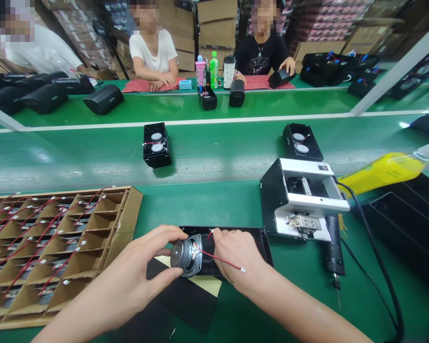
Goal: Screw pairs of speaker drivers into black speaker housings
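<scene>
My left hand [143,262] curves its thumb and fingers round the magnet end of a small speaker driver [182,256], which is tilted on its side. A red wire [223,261] with a white plug trails from the driver across my right hand [238,255]. That hand's fingers are closed and bent down over a black speaker housing [248,234]; what they hold, if anything, is hidden. A bit of red wire and a white plug show at their tips. Dark sheets [186,300] with a pale yellow edge lie under and in front of the housing.
A divided cardboard box [137,202] of wired drivers stands left. To the right are a black-and-white machine [303,200], an electric screwdriver [333,252], a cable and a yellow bottle [382,171]. Two housings [157,147] sit on the green belt; co-workers sit across it.
</scene>
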Demonstrator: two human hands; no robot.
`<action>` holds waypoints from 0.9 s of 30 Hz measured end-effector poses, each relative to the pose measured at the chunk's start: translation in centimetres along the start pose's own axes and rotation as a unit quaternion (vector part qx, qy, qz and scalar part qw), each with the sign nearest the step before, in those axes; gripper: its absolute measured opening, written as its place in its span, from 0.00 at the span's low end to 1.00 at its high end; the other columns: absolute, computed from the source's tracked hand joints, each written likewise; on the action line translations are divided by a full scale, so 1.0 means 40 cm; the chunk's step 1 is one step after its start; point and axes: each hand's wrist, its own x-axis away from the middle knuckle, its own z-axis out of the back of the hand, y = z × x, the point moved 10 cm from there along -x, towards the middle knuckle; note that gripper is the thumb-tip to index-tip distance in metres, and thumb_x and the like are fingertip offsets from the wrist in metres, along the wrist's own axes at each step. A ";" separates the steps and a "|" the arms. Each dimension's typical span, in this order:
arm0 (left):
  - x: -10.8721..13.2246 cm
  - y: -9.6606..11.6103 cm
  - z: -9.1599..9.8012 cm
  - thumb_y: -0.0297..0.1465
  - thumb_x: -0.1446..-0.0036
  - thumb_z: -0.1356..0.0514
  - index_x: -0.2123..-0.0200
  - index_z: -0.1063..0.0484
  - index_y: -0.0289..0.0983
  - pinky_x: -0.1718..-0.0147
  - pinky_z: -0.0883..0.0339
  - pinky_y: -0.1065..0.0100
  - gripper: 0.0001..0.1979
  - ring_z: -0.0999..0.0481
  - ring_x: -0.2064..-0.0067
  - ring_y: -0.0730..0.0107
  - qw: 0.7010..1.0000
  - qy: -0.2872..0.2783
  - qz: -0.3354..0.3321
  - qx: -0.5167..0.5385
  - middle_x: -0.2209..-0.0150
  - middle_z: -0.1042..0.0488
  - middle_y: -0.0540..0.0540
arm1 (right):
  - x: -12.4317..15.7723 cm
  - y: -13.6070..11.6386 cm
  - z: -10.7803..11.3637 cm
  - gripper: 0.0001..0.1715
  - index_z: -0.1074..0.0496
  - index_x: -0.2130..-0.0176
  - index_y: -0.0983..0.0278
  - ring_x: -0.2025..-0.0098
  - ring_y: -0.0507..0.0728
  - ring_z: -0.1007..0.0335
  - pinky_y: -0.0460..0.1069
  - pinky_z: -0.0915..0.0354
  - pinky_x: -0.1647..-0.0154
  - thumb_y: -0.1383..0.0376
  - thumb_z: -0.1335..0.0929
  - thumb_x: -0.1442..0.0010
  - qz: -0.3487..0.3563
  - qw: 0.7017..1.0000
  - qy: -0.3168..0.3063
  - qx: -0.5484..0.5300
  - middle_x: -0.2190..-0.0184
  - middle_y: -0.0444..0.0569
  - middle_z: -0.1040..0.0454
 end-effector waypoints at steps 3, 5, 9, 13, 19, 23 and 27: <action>-0.025 0.050 -0.043 0.30 0.33 0.38 0.45 0.27 0.50 0.46 0.25 0.62 0.15 0.21 0.45 0.59 0.998 -0.040 -0.041 -0.035 0.43 0.23 0.49 | 0.046 0.030 0.015 0.08 0.27 0.57 0.66 0.71 0.59 0.24 0.51 0.40 0.73 0.68 0.29 0.38 0.009 0.999 0.022 -0.049 0.69 0.50 0.21; -0.043 0.074 -0.090 0.26 0.33 0.40 0.45 0.28 0.47 0.48 0.25 0.60 0.16 0.21 0.47 0.59 0.993 -0.071 -0.063 -0.076 0.45 0.24 0.47 | 0.072 0.049 0.017 0.04 0.29 0.58 0.64 0.70 0.58 0.24 0.50 0.38 0.72 0.68 0.31 0.36 0.010 0.995 0.047 -0.087 0.67 0.47 0.22; -0.071 0.085 -0.167 0.21 0.36 0.40 0.44 0.28 0.41 0.51 0.23 0.55 0.19 0.19 0.48 0.52 0.972 -0.075 -0.102 -0.196 0.47 0.23 0.42 | 0.108 0.091 0.012 0.06 0.29 0.58 0.62 0.70 0.53 0.26 0.48 0.34 0.69 0.68 0.36 0.30 -0.012 0.981 0.113 -0.157 0.59 0.48 0.24; -0.085 0.060 -0.205 0.19 0.37 0.41 0.46 0.28 0.41 0.51 0.22 0.57 0.18 0.19 0.45 0.50 0.967 -0.064 -0.110 -0.223 0.46 0.22 0.40 | 0.129 0.120 0.017 0.09 0.28 0.59 0.61 0.69 0.52 0.26 0.47 0.32 0.67 0.69 0.37 0.29 -0.016 0.963 0.173 -0.208 0.60 0.47 0.25; -0.090 0.039 -0.219 0.22 0.35 0.38 0.45 0.29 0.39 0.52 0.19 0.51 0.17 0.19 0.45 0.48 0.962 -0.061 -0.120 -0.238 0.44 0.22 0.39 | 0.143 0.125 0.032 0.08 0.28 0.60 0.61 0.67 0.53 0.26 0.48 0.33 0.65 0.71 0.35 0.30 0.028 0.944 0.222 -0.242 0.65 0.45 0.24; -0.086 0.038 -0.222 0.25 0.36 0.34 0.45 0.29 0.40 0.50 0.19 0.51 0.18 0.20 0.43 0.49 0.960 -0.054 -0.140 -0.238 0.41 0.23 0.41 | 0.148 0.119 0.034 0.08 0.29 0.60 0.62 0.65 0.54 0.26 0.49 0.32 0.63 0.73 0.35 0.31 0.058 0.939 0.230 -0.249 0.64 0.46 0.23; -0.081 0.036 -0.222 0.26 0.36 0.33 0.46 0.29 0.41 0.50 0.18 0.51 0.17 0.20 0.43 0.49 0.959 -0.044 -0.148 -0.239 0.41 0.22 0.41 | 0.145 0.117 0.036 0.08 0.29 0.60 0.63 0.64 0.54 0.25 0.49 0.32 0.62 0.74 0.35 0.32 0.066 0.936 0.235 -0.253 0.64 0.46 0.23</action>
